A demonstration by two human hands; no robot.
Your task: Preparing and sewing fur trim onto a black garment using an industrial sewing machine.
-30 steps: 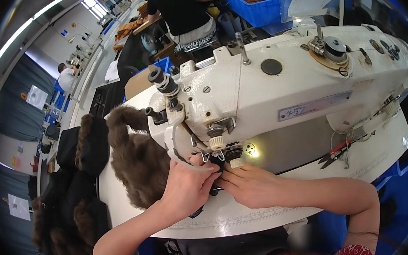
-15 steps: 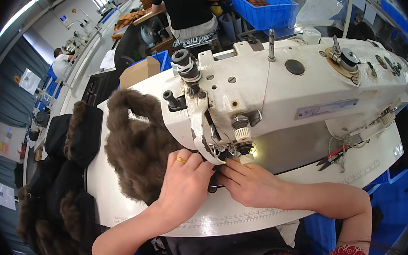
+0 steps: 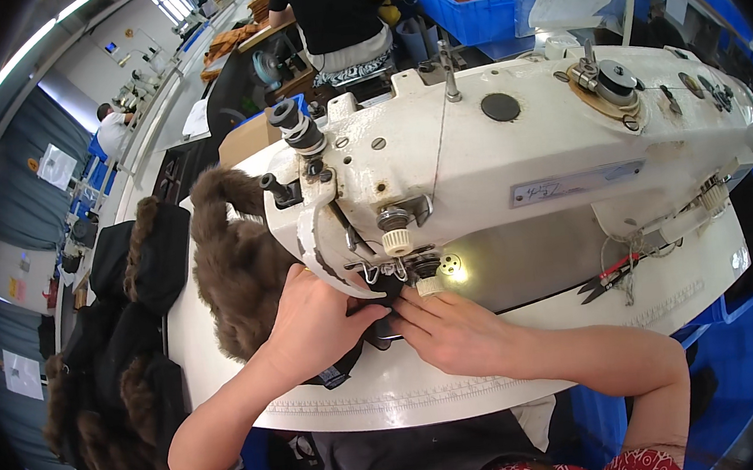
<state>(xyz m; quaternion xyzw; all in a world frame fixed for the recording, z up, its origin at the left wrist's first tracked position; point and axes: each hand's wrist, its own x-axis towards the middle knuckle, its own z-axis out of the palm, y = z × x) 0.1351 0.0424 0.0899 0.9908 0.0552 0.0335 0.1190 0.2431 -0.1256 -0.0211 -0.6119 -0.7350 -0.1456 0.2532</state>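
My left hand (image 3: 307, 319) is bent at a small piece of black fabric (image 3: 387, 290) under the needle end of the white metal sewing machine (image 3: 477, 153). Its thumb lies against the fabric; the curved white guard (image 3: 319, 250) and my own knuckles hide the fingertips, so I cannot tell whether they grip. My right hand (image 3: 454, 329) lies palm down just right of it, fingers stretched out close together, tips at the fabric's right side beside a ribbed white knob (image 3: 429, 286). The thumb is out of sight, and I cannot tell whether this hand pinches anything.

Beside my left hand, a thick brown fur piece (image 3: 238, 284) rests on the white desk (image 3: 322, 417), partly behind the machine head. Well to the right lie red-and-black thread snips (image 3: 614, 274), touching a tangle of pale thread (image 3: 628, 288). Left of the desk, black garments with brown fur trim (image 3: 164, 264) are heaped.
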